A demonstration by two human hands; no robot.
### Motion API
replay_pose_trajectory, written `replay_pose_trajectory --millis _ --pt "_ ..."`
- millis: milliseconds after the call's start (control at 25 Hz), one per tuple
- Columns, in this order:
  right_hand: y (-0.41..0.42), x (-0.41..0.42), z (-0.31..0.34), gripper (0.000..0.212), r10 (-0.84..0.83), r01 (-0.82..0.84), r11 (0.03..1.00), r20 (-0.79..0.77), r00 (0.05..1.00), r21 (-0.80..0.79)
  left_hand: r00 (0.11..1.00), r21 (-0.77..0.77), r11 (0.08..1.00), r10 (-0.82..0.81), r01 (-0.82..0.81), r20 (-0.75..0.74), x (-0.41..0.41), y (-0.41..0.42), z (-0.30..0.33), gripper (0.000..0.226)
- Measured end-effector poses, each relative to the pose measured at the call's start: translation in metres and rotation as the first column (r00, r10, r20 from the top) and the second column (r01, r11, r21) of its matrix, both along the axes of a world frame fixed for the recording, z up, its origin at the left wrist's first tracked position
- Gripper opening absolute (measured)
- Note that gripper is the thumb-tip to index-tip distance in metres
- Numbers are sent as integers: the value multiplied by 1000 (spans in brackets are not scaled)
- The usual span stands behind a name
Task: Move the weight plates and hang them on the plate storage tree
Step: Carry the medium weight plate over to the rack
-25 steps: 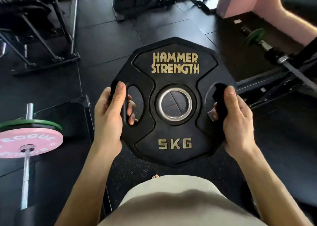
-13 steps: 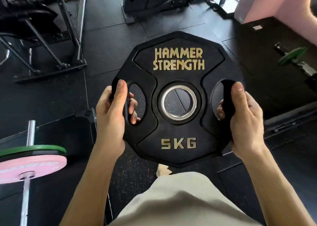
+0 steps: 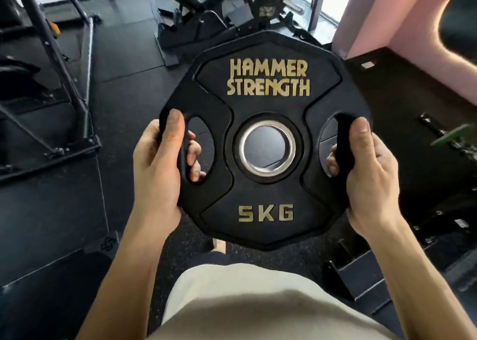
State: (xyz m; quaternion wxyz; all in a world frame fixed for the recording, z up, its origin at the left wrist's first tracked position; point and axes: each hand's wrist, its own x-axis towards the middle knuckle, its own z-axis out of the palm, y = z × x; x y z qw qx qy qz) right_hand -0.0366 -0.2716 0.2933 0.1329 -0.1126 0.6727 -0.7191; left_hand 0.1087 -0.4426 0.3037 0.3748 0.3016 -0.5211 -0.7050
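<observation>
The left hand (image 3: 157,164) gripped the left handle slot of the weight plate (image 3: 265,143), thumb on the face, fingers curled through the opening. Between the hands, gold lettering on the plate read "HAMMER STRENGTH" above the steel-ringed centre hole and "5KG" below it. The plate was black, rubbery and many-sided, held up flat toward the camera above the black floor (image 3: 124,86). The right hand (image 3: 366,174) clasped the right handle the same way, its fingertips mostly hidden behind the rim. Beyond the plate, another black plate (image 3: 267,10) on a blurred machine bore lettering too small to read.
</observation>
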Motion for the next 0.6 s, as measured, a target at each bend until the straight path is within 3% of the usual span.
replay_pose_trajectory --millis 280,600 --pt "-136 -97 12 49 -194 194 981 5 981 -10 979 -16 979 -203 203 34 -136 -164 18 29" --pt "-232 -235 4 52 -356 356 934 -14 934 -18 918 -59 917 -391 395 63 -310 -277 18 26"
